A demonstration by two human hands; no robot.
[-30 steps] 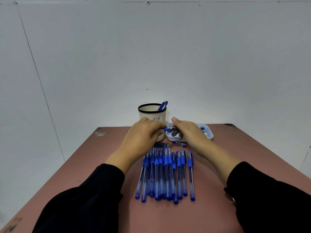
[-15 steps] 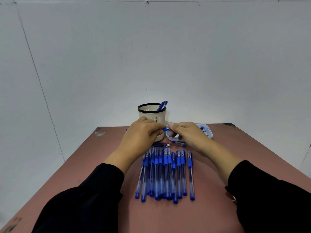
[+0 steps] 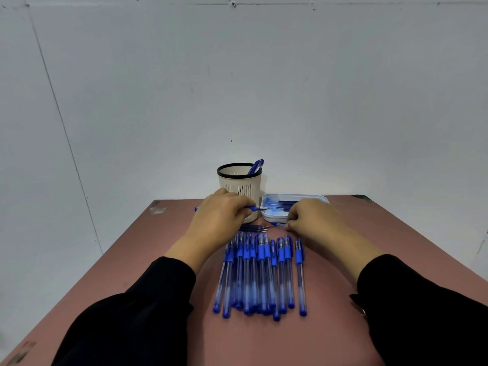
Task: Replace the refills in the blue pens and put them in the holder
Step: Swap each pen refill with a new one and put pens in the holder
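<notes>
Left hand (image 3: 220, 216): grips a blue pen (image 3: 252, 208) level, tip pointing right, in front of the holder.
Holder (image 3: 239, 184): cream cup with black rim at the table's (image 3: 132, 260) far edge, one pen (image 3: 256, 166) leaning inside.
Loose pens (image 3: 261, 273): a row lying between both arms.
Tray (image 3: 272, 216): white, right of the holder, holding blue refills.
Right hand (image 3: 314, 220): fingers curled, pinching a small blue piece (image 3: 277, 223) just before the tray.

Your left hand (image 3: 220, 216) grips a blue pen (image 3: 255, 208) in front of the holder (image 3: 239, 186) near the desk's (image 3: 158, 260) far edge; your right hand (image 3: 310, 220) pinches a small blue piece by the white tray (image 3: 272, 216).
</notes>
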